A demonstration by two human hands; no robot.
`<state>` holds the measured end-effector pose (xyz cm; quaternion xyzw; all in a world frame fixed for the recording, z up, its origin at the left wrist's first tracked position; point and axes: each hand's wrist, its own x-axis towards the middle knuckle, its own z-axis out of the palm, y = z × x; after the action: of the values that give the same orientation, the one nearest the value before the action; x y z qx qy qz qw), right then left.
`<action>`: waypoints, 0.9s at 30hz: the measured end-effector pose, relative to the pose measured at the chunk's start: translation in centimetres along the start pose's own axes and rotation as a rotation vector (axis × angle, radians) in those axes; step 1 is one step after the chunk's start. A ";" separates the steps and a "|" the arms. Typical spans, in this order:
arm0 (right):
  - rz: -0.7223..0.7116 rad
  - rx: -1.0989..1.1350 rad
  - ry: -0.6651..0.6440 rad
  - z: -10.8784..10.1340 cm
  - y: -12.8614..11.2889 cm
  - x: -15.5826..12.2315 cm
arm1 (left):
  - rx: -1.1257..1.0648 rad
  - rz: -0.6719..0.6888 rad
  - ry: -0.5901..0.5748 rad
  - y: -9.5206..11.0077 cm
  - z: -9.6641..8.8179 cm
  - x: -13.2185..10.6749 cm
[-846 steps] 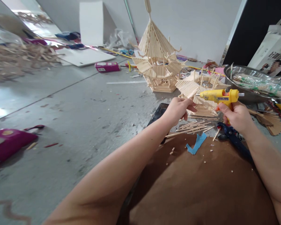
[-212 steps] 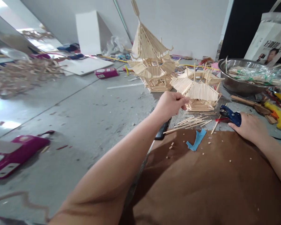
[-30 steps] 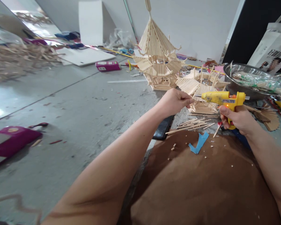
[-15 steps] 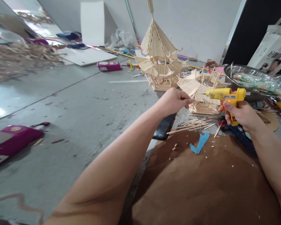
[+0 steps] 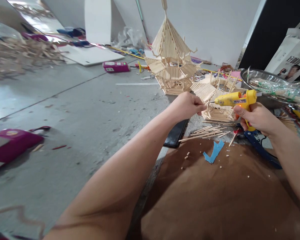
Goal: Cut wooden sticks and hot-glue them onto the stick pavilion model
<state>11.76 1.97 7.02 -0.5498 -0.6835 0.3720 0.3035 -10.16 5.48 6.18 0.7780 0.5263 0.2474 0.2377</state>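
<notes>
My right hand point(image 5: 256, 118) is wrapped round a yellow hot glue gun point(image 5: 236, 99), whose nozzle points left. Its tip is close to the fingertips of my left hand point(image 5: 188, 106), which are pinched together at the left side of a low wooden-stick model point(image 5: 218, 115) with sloping roof panels. Whatever those fingers hold is too small to make out. Loose wooden sticks point(image 5: 210, 132) lie in front of the model. Behind my left hand stands a taller stick pagoda point(image 5: 173, 71) with a pointed roof.
A phone point(image 5: 176, 135) lies under my left forearm. Blue-handled pliers point(image 5: 261, 150) are below my right wrist. Blue tape point(image 5: 215, 151) rests on brown cloth point(image 5: 215, 200). A metal bowl point(image 5: 245, 81) with packaged sticks stands right; purple devices point(image 5: 116, 66) sit on the floor.
My right hand has moved the glue gun left and tilted it, so its nozzle is now nearer my left fingertips. My left hand stays almost where it was.
</notes>
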 end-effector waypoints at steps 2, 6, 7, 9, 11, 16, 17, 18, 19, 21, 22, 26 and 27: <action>0.002 -0.041 -0.012 0.0 0.1 0.1 | 0.009 -0.001 -0.004 0.0 0.0 0.0; 0.017 -0.063 -0.008 0.1 0.0 0.1 | 0.027 -0.005 -0.004 0.0 -0.1 0.0; 0.020 -0.063 0.000 0.1 -0.1 0.1 | 0.028 -0.001 -0.001 0.0 -0.1 0.0; 0.022 -0.084 0.005 0.1 -0.3 0.0 | 0.026 0.009 0.003 -0.1 -0.1 0.0; 0.023 -0.118 -0.003 0.1 -0.5 -0.1 | 0.026 0.013 0.006 -0.1 -0.1 0.1; 0.016 -0.143 -0.008 0.1 -0.8 -0.3 | 0.018 0.017 0.003 -0.2 -0.1 0.1; 0.016 -0.138 -0.002 0.1 -0.8 -0.3 | 0.013 0.018 0.002 -0.2 -0.1 0.0; 0.017 -0.129 0.006 0.2 -0.8 -0.3 | 0.008 0.017 0.001 -0.2 -0.1 0.0; 0.015 -0.119 0.013 0.2 -0.9 -0.2 | 0.003 0.016 0.002 -0.1 -0.1 0.1; 0.013 -0.107 0.022 0.2 -0.8 -0.2 | -0.003 0.012 0.003 -0.1 -0.1 0.1; 0.009 -0.106 0.023 0.2 -0.8 -0.2 | -0.005 0.011 0.003 -0.1 -0.1 0.1; -0.005 -0.093 0.020 0.1 -0.6 -0.1 | -0.011 0.017 0.008 -0.1 0.0 0.1; -0.002 -0.083 0.025 0.1 -0.6 -0.1 | -0.012 0.018 0.009 -0.1 0.0 0.1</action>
<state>11.35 1.81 7.51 -0.5658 -0.6952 0.3361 0.2891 -10.25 5.59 6.12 0.7803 0.5187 0.2562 0.2376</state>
